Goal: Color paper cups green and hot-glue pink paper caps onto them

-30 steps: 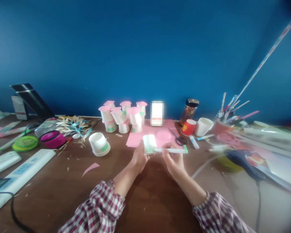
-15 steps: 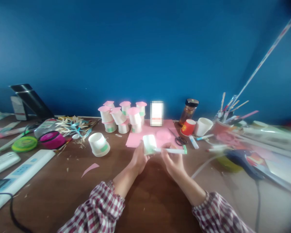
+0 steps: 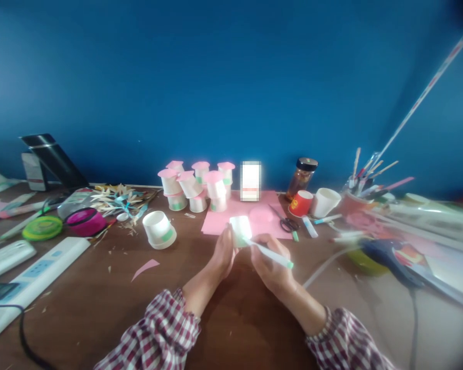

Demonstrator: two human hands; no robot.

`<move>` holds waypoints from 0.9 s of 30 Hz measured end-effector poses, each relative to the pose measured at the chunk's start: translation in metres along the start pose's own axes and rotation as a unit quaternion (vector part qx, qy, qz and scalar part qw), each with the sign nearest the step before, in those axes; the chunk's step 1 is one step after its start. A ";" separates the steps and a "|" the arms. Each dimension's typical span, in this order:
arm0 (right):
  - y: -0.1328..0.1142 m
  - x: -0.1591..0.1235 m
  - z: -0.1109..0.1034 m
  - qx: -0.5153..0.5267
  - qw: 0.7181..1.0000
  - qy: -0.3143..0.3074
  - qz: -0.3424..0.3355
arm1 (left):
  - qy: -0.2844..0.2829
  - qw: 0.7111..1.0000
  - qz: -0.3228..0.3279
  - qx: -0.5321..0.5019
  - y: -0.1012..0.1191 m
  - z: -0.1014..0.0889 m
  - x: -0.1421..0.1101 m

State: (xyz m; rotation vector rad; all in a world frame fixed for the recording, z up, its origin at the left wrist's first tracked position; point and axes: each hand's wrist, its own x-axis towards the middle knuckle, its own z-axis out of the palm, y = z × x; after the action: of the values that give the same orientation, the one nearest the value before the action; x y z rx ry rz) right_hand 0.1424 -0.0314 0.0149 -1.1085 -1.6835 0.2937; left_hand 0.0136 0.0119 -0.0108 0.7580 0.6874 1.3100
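My left hand (image 3: 224, 253) is closed around a small white paper cup (image 3: 239, 229) with pale green on its lower part. In my right hand (image 3: 272, 263) is a white marker (image 3: 272, 254) with a green end, its tip against or very close to the cup's green area. Behind the hands lies pink paper (image 3: 219, 226), with black-handled scissors (image 3: 289, 224) and a small green marker cap (image 3: 295, 236) at its right edge. To the left, another white paper cup (image 3: 157, 227) with a green patch stands upside down or tilted; which I cannot tell.
Stacked white cups with pink paper tops (image 3: 196, 185) stand at the back. A red paper cup (image 3: 301, 203), a white cup (image 3: 325, 202) and a dark-lidded jar (image 3: 303, 179) are back right. A power strip (image 3: 38, 280) lies left, a glue gun (image 3: 393, 262) right. A pink scrap (image 3: 145, 268) lies nearer.
The marker in my right hand has swung from nearly level to slanting down toward me. The cup in my left hand has turned slightly and shifted a little right.
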 end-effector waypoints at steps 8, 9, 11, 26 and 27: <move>0.004 0.001 0.001 -0.015 1.000 -0.004 0.013 | -0.011 1.000 0.002 0.017 -0.003 -0.003 0.004; 0.004 0.001 0.001 -0.009 1.000 -0.010 0.015 | -0.014 1.000 0.004 0.018 -0.003 -0.003 0.004; 0.003 0.001 0.001 -0.001 1.000 -0.017 0.022 | -0.017 1.000 0.004 0.018 -0.002 -0.003 0.004; 0.003 0.001 0.002 -0.004 0.999 -0.009 0.045 | 0.019 0.999 -0.001 0.037 -0.001 -0.001 -0.002; 0.003 0.001 0.002 -0.004 0.999 -0.014 0.042 | 0.023 0.999 -0.001 0.043 -0.001 -0.001 -0.002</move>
State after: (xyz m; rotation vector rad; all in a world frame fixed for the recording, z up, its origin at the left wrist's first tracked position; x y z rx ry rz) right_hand 0.1421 -0.0286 0.0129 -1.1875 -1.6658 0.3579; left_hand 0.0132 0.0097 -0.0124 0.7985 0.7849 1.3066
